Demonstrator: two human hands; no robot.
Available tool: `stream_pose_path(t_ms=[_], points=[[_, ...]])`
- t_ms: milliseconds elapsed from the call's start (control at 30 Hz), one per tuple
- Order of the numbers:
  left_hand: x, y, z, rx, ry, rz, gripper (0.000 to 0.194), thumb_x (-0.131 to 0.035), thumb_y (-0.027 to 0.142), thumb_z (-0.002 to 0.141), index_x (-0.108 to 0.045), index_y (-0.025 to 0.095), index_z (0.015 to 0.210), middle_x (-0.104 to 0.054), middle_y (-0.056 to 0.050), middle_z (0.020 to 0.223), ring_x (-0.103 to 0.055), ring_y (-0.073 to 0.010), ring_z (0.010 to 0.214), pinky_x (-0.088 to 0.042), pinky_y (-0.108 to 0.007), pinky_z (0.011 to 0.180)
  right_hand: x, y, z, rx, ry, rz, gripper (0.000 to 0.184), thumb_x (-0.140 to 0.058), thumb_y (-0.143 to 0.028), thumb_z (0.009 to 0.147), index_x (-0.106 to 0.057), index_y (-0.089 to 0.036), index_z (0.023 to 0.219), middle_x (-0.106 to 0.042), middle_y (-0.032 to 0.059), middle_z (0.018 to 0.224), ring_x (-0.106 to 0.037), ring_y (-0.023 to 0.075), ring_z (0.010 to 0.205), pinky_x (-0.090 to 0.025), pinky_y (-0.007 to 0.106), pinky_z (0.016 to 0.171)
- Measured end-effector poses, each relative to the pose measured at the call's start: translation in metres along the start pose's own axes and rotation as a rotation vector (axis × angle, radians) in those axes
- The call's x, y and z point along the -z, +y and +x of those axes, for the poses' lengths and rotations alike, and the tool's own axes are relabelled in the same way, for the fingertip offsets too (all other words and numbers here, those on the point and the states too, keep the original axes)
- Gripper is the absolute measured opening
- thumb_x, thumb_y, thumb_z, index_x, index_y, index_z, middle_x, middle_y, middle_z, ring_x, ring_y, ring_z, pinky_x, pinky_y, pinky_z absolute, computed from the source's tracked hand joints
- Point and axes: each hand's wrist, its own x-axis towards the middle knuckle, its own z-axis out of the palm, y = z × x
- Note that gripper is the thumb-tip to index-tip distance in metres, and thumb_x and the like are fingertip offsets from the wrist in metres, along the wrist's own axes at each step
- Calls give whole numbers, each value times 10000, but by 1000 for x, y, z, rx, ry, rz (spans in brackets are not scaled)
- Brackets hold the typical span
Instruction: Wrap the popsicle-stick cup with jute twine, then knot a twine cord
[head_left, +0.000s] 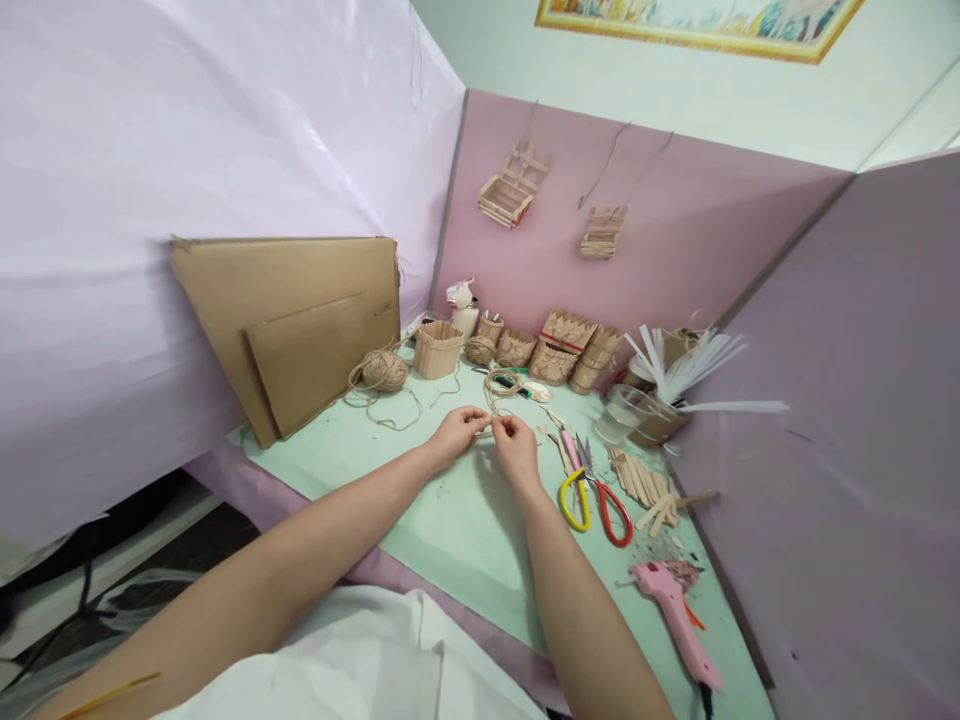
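Observation:
Both hands meet over the middle of the table, fingertips nearly touching. My left hand (460, 434) is closed in a pinch on a thin length of jute twine (493, 397). Beside it, my right hand (517, 449) pinches the same twine. A loop of the twine rises just beyond the fingertips. Close to my right hand lie scissors (598, 490) with one yellow and one red handle. Behind the hands are green-handled cutters (517, 386), partly covered by the twine loop. The exact grip between the fingers is too small to make out.
Left of the hands sit a twine ball (384, 370) and a wooden-stick basket (439, 348). Cardboard sheets (322, 340) lean at the left. On the right are wooden sticks (643, 478), a plastic cup (621, 414) and a pink glue gun (679, 620). Several small baskets (553, 360) line the back.

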Motion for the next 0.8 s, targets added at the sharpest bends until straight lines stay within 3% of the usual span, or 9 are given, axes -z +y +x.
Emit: stream_pose_path(t_ms=[400,633,733,800], points=[[3,5,-2,-22,45,-11,324,-731,397,559,-680,112,705,-556,13,553,-347,-53,458,-240,-231,476,1,0,1,-13,15,35,224,-544,-331,714,-674,-148,720,-687,61,731,-587,180,687,-417,282,665],[-1,6,-4,-37,70,-16,186,-705,283,584,-662,113,647,-572,2,563,-411,-70,508,-284,-230,512,0,-2,-3,28,79,-56,177,-537,-299,712,-633,-152,694,-648,52,703,-553,164,655,-410,283,652],[0,1,1,28,55,-129,103,-669,211,606,-626,121,631,-559,11,575,-428,-63,516,-283,-207,494,-3,-3,-6,97,104,-87,155,-531,-294,723,-600,-162,679,-609,34,689,-530,152,645,-402,277,641],[3,0,5,161,-11,-285,43,-621,158,628,-604,119,626,-562,0,594,-455,-63,533,-299,-189,485,-5,-4,-8,170,106,-91,146,-528,-290,736,-581,-169,672,-582,24,694,-515,144,648,-399,271,636]])
